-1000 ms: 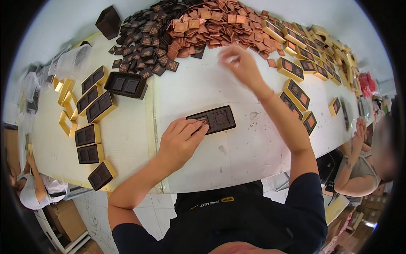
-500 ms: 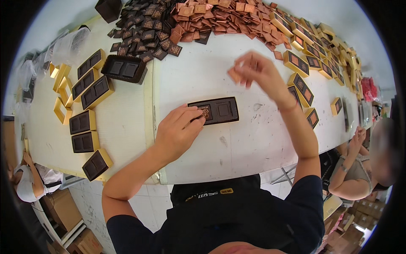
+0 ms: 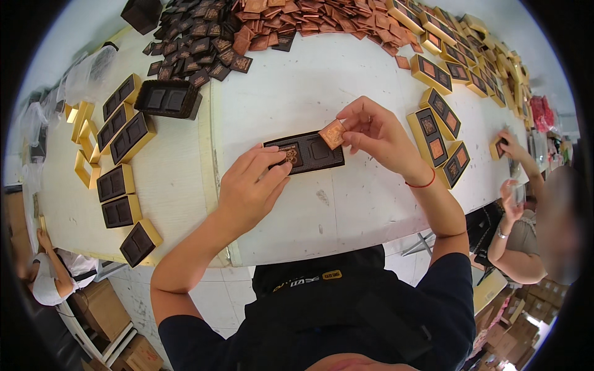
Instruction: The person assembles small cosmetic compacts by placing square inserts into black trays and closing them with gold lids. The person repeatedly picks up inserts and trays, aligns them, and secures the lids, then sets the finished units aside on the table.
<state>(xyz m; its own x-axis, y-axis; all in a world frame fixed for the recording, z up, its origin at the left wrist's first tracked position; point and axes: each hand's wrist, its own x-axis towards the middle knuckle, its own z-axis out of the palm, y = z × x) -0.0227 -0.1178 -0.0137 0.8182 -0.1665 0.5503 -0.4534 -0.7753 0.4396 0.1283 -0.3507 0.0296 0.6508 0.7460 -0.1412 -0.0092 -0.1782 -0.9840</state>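
Observation:
In front of me lies a shallow gold-edged box with a dark plastic tray point(image 3: 318, 162) that has two square compartments. A dark square packet point(image 3: 290, 154) with a copper emblem sits in the left compartment. My left hand point(image 3: 252, 182) is at the box's left end, bent fingertips on the dark packet and the tray edge. Between thumb and fingers my right hand point(image 3: 377, 136) pinches a flat copper-coloured square packet point(image 3: 333, 134). It is tilted over the upper right part of the right compartment, which shows no packet in it.
Heaps of dark square packets point(image 3: 201, 46) and copper square packets point(image 3: 334, 17) lie at the far side. Boxes with dark trays point(image 3: 133, 137) and gold sleeves point(image 3: 86, 168) stand left. Filled boxes point(image 3: 429, 137) line the right, where a co-worker's hand point(image 3: 512, 145) holds a box.
My right hand has come down and left with the copper packet to the box's right compartment. My left hand stays on the box. At right, the co-worker has reached out to a box.

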